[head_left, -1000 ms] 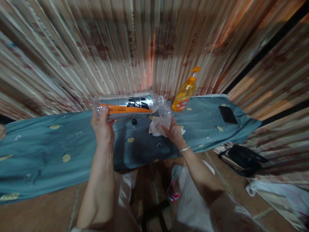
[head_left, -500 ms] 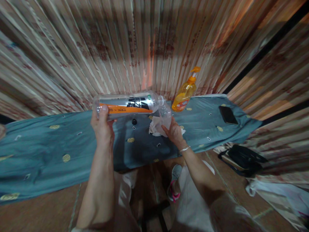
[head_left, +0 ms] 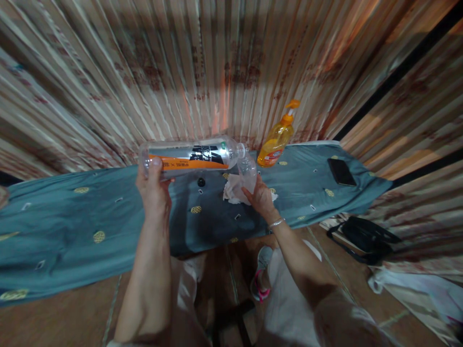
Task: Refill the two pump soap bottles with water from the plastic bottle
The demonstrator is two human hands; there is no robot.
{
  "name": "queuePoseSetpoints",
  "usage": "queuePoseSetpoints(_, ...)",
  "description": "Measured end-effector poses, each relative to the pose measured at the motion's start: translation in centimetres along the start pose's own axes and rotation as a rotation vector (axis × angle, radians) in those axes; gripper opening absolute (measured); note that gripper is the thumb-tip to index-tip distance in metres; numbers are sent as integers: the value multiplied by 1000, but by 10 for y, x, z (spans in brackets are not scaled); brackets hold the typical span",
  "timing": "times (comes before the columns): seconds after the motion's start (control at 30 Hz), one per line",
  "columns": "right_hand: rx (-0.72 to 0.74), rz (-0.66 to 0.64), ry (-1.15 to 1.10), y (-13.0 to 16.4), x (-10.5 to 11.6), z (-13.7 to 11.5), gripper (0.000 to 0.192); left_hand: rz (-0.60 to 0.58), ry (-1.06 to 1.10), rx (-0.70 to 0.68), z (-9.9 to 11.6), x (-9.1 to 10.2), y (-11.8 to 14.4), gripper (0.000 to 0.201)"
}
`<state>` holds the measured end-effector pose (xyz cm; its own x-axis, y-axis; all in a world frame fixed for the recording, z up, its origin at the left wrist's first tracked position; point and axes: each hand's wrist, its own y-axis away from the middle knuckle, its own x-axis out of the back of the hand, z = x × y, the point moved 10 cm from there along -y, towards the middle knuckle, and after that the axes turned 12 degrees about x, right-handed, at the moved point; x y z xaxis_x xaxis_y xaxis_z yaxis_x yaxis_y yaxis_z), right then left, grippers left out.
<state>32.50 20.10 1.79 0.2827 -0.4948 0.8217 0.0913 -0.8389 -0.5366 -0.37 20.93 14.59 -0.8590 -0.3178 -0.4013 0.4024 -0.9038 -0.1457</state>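
Observation:
A large clear plastic bottle (head_left: 188, 156) with an orange, silver and black label lies sideways in the air, and my left hand (head_left: 155, 185) grips its base end. Its uncapped neck points right, meeting the rim of a clear plastic cup (head_left: 249, 174). My right hand (head_left: 261, 197) is closed around that tilted cup. Below the cup, crumpled white tissue (head_left: 231, 193) lies on the cloth. A small black cap (head_left: 201, 182) rests under the bottle. I cannot make out liquid passing between bottle and cup.
A yellow pump bottle (head_left: 275, 143) stands at the back of the blue-green cloth (head_left: 119, 226). Further right lies a black phone (head_left: 341, 172). Pleated curtains (head_left: 217, 62) hang behind. On the floor at right sits a black bag (head_left: 365, 238).

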Motion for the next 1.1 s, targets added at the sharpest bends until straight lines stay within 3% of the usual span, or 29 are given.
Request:
queuePoseSetpoints(0.4, 8, 1, -15, 0, -1, 2, 72, -11, 3, -27, -1, 0, -3, 48)
queuePoseSetpoints(0.73, 39, 20, -23, 1, -1, -1, 72, -83, -39, -37, -11, 8, -15, 32)
queuePoseSetpoints(0.97, 13, -1, -20, 3, -5, 2, 76, -25, -11, -34, -7, 6, -9, 48)
queuePoseSetpoints(1.1, 11, 3, 14, 3, -4, 1, 74, -55, -37, -35, -6, 5, -9, 41)
